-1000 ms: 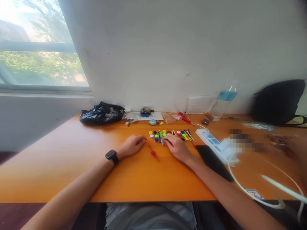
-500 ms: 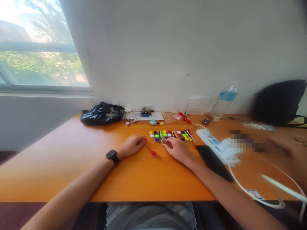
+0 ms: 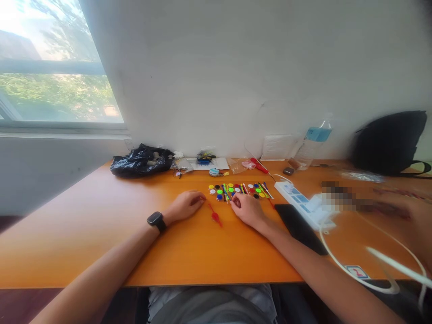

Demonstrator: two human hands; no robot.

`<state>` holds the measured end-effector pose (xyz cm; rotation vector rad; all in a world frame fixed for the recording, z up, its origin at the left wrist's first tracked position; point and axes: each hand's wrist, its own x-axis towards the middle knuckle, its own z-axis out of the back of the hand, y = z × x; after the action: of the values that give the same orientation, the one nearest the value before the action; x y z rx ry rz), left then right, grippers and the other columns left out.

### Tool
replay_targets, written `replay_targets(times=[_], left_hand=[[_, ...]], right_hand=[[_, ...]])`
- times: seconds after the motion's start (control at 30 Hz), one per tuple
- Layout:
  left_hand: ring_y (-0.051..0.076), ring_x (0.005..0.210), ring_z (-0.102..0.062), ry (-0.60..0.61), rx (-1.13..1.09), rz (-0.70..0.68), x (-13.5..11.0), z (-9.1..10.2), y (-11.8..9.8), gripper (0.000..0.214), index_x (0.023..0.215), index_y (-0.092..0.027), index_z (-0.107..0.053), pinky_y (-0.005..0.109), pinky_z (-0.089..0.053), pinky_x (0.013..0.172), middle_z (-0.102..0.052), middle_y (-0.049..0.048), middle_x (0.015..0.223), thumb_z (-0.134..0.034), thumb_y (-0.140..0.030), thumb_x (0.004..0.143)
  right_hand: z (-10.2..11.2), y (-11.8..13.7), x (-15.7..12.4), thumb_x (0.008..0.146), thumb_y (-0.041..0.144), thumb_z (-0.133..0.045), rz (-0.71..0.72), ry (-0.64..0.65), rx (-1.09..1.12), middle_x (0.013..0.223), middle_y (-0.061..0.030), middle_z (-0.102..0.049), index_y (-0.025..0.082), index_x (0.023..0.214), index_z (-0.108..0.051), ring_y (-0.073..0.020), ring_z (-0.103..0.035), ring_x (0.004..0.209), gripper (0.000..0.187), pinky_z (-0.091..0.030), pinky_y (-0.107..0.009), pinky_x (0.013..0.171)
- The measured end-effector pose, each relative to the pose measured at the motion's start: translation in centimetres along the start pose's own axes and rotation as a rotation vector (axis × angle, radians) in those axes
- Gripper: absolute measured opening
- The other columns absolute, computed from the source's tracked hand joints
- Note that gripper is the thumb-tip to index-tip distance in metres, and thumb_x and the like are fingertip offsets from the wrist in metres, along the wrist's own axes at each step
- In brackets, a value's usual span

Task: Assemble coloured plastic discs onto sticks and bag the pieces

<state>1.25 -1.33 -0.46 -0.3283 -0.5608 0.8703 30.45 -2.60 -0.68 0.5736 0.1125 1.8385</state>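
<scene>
On the orange-brown table, a red disc with a thin red stick lies between my two hands, apart from both. My left hand, with a black watch on the wrist, rests left of it, fingers loosely bent and thumb a little apart, nothing seen in them. To its right, my right hand has its fingers curled in towards the thumb; whatever they pinch, if anything, is hidden. Its fingertips are at the near edge of several small coloured discs and thin coloured sticks, partly covering them.
A power strip and a black flat object lie right of my forearm, with white cables around. Against the wall are a black plastic bag, a clear bottle and a red-handled tool. Another person's blurred arm reaches in far right.
The red disc and stick has turned clockwise, its stick now steeper. A blue stick by my right fingertips now lies differently among the others. My left hand has barely moved.
</scene>
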Motion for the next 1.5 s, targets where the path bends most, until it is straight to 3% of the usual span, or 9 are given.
replay_targets(times=[0.23,0.43,0.53,0.8,1.03,1.13,1.27,1.37,1.5], left_hand=[[0.019,0.088,-0.067,-0.002,-0.005,-0.02,0.0,-0.1,0.2,0.023,0.106,-0.023,-0.073,0.029,-0.05,0.081,-0.073,0.0063,0.101,-0.052,-0.032,0.101],[0.019,0.084,-0.066,0.001,0.004,-0.014,-0.1,0.0,0.2,0.024,0.105,-0.022,-0.073,0.028,-0.05,0.079,-0.073,0.0064,0.099,-0.052,-0.033,0.102],[0.018,0.085,-0.066,0.002,0.002,-0.02,-0.1,0.0,0.3,0.024,0.105,-0.022,-0.073,0.028,-0.05,0.079,-0.073,0.0063,0.099,-0.052,-0.032,0.102],[0.021,0.093,-0.068,-0.01,-0.027,-0.016,-0.2,0.0,0.3,0.027,0.11,-0.023,-0.072,0.031,-0.051,0.085,-0.074,0.0071,0.107,-0.049,-0.036,0.104],[0.023,0.101,-0.066,0.031,-0.083,-0.101,-0.3,0.8,-1.6,0.039,0.121,-0.022,-0.071,0.033,-0.05,0.092,-0.069,0.0093,0.11,-0.041,-0.043,0.109],[0.023,0.1,-0.064,0.074,-0.124,-0.169,-0.4,1.2,-2.7,0.045,0.111,-0.021,-0.075,0.032,-0.049,0.093,-0.068,0.0099,0.106,-0.038,-0.046,0.11],[0.018,0.084,-0.061,0.13,-0.195,-0.176,-0.5,1.4,-3.4,0.055,0.087,-0.017,-0.075,0.029,-0.048,0.081,-0.066,0.0085,0.091,-0.034,-0.046,0.111],[0.017,0.078,-0.058,0.055,-0.201,-0.134,-0.4,0.9,-3.0,0.052,0.086,-0.016,-0.072,0.028,-0.046,0.074,-0.064,0.0067,0.087,-0.037,-0.045,0.111],[0.017,0.083,-0.062,-0.066,-0.137,-0.08,-0.3,-0.3,-1.7,0.029,0.107,-0.02,-0.073,0.028,-0.047,0.075,-0.068,0.0059,0.097,-0.058,-0.044,0.103]], right_hand=[[1.1,0.2,0.0,0.094,0.031,-0.059,0.023,-0.182,0.31,0.078,-0.0043,-0.07,0.023,0.083,-0.057,-0.0197,-0.063,0.069,0.014,-0.044,-0.03,0.066],[1.7,0.0,0.1,0.087,0.031,-0.062,-0.014,-0.194,0.571,0.085,-0.0056,-0.07,0.022,0.087,-0.06,-0.0203,-0.065,0.076,0.009,-0.053,-0.031,0.07],[1.7,-0.3,0.1,0.086,0.026,-0.06,0.005,-0.19,0.543,0.093,-0.0081,-0.074,0.02,0.095,-0.068,-0.0216,-0.068,0.081,0.014,-0.054,-0.032,0.073],[1.6,-1.0,0.0,0.083,0.025,-0.058,-0.011,-0.236,0.439,0.086,-0.0085,-0.077,0.017,0.09,-0.076,-0.0217,-0.068,0.072,0.021,-0.052,-0.032,0.067],[1.1,-1.1,0.0,0.081,0.021,-0.059,0.011,-0.161,0.389,0.078,-0.0059,-0.076,0.018,0.086,-0.075,-0.0197,-0.064,0.064,0.017,-0.05,-0.031,0.063],[0.9,-1.0,0.0,0.081,0.019,-0.059,0.03,-0.153,0.403,0.08,-0.006,-0.076,0.018,0.087,-0.075,-0.019,-0.064,0.064,0.017,-0.049,-0.03,0.063],[0.8,-0.9,-0.1,0.082,0.016,-0.059,0.067,-0.133,0.412,0.081,-0.0056,-0.076,0.018,0.088,-0.075,-0.019,-0.064,0.065,0.017,-0.049,-0.03,0.064],[0.7,-0.8,-0.1,0.084,0.014,-0.058,0.112,-0.107,0.415,0.085,-0.0056,-0.077,0.018,0.09,-0.074,-0.0193,-0.066,0.069,0.018,-0.05,-0.03,0.066],[0.7,-0.4,-0.4,0.087,0.013,-0.058,0.175,-0.046,0.427,0.09,-0.0055,-0.076,0.019,0.092,-0.075,-0.0197,-0.067,0.076,0.019,-0.05,-0.03,0.069]])
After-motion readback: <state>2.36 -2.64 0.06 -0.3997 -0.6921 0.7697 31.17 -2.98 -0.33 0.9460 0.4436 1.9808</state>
